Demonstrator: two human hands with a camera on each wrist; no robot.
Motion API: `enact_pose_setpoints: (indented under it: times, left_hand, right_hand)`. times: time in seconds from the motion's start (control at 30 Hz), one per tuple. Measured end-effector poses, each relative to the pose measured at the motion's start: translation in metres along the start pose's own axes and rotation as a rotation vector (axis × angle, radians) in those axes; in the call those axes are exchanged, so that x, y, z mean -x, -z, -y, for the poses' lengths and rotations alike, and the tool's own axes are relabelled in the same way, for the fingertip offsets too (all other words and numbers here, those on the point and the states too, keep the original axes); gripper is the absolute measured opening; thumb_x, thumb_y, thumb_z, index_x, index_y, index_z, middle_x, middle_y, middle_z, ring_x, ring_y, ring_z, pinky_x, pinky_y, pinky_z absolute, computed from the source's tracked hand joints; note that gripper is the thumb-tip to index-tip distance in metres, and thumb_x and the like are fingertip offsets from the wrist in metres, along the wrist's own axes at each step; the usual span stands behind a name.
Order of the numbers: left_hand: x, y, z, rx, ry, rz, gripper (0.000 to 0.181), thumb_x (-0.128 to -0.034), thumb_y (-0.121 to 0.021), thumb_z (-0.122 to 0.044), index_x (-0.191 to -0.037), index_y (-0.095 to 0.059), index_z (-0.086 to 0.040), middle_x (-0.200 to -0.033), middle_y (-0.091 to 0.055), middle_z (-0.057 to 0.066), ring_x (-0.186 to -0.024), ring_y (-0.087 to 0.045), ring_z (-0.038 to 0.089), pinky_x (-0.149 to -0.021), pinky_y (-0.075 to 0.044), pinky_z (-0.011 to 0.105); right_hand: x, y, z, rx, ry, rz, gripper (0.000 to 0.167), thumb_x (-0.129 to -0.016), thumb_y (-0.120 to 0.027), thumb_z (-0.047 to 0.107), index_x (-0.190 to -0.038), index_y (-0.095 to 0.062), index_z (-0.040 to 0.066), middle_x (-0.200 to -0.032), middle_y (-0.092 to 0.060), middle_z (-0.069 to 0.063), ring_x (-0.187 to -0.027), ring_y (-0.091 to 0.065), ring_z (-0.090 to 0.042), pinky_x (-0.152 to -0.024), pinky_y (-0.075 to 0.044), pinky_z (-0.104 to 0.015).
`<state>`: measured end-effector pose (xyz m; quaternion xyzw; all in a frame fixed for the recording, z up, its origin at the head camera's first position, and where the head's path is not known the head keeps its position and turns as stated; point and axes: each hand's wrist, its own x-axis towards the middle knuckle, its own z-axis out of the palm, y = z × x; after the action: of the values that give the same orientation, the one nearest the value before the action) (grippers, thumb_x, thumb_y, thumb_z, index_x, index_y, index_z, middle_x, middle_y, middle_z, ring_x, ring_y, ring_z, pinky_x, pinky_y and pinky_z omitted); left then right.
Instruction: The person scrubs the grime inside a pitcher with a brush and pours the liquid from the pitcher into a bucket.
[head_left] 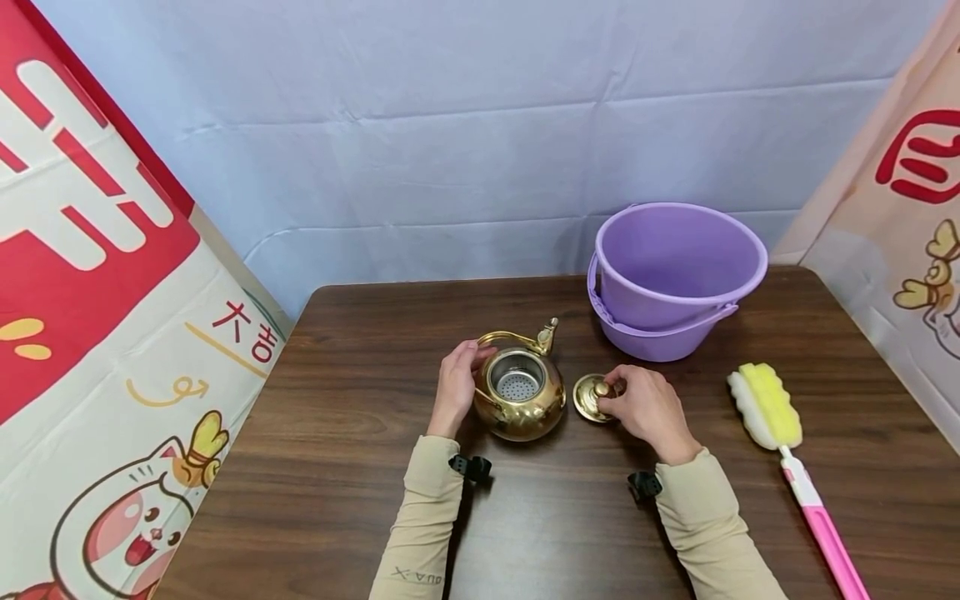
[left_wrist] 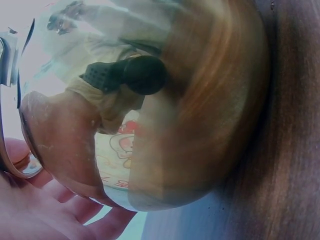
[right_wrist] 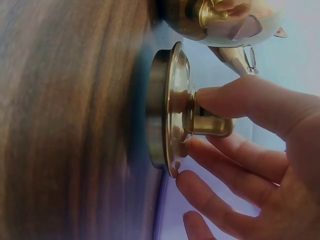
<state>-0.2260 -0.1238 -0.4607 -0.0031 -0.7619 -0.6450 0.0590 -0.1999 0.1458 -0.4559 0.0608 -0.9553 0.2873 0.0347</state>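
Observation:
A round, shiny gold teapot (head_left: 525, 417) stands on the table with its top uncovered, showing a metal strainer (head_left: 517, 385) inside. My left hand (head_left: 455, 383) holds the teapot at its left side; in the left wrist view its fingers (left_wrist: 75, 207) lie along the polished body, close to the handle. To the right of the pot, my right hand (head_left: 648, 408) pinches the knob of the gold lid (head_left: 587, 398) between thumb and fingers. The lid (right_wrist: 172, 110) is level, knob up, low at the tabletop; whether it touches the wood I cannot tell.
A purple bucket (head_left: 678, 296) with its handle hanging down stands at the back right. On the right lies a yellow and white sponge brush (head_left: 772, 408) with a pink handle. Printed cloths hang left and right of the brown table (head_left: 337, 417).

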Motion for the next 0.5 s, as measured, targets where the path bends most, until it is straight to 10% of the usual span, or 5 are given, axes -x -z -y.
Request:
enact_pose_setpoints:
  times: [0.5]
  left_hand:
    - [0.0003,0.0019,0.0016,-0.003,0.022,0.020,0.046,-0.1053,-0.031,-0.026,-0.122,-0.059,0.006,-0.117,-0.068,0.021,-0.118,-0.060,0.032,-0.104,-0.042,0.049]
  right_hand:
    - [-0.0005,-0.0020,-0.0018,0.005,-0.037,0.039,0.028,-0.072,-0.075,0.021,-0.096,-0.071,0.007,-0.087,-0.069,-0.012,-0.076,-0.062,-0.029,-0.059,-0.046,-0.041]
